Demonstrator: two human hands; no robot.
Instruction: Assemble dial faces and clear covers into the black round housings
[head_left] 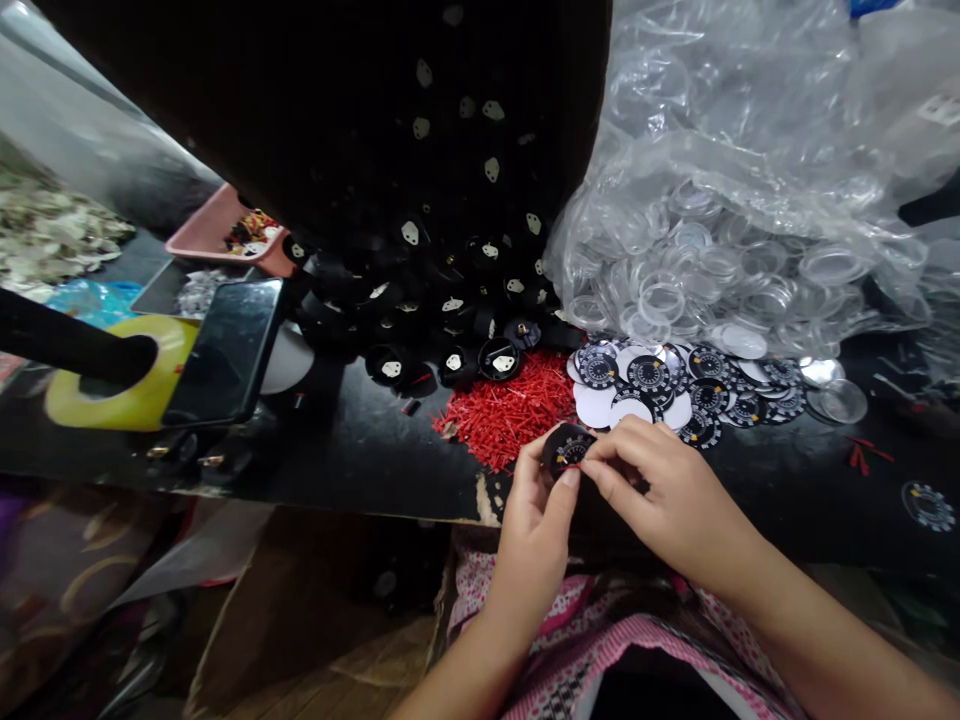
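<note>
- I see the left hand (535, 508) gripping the black dial piece (568, 446), near the red needles (504, 412).
- The right hand (654, 472) has fingertips at its rim; what they pinch, I cannot tell.
- I would hold the face steady, press gently.
- Dial marks: too small for reading.

Between the hands (656, 475), a black dial (566, 447) marked white and orange; beyond them, red pointers (510, 408); leftward, a yellow tape roll (66, 398).
</note>
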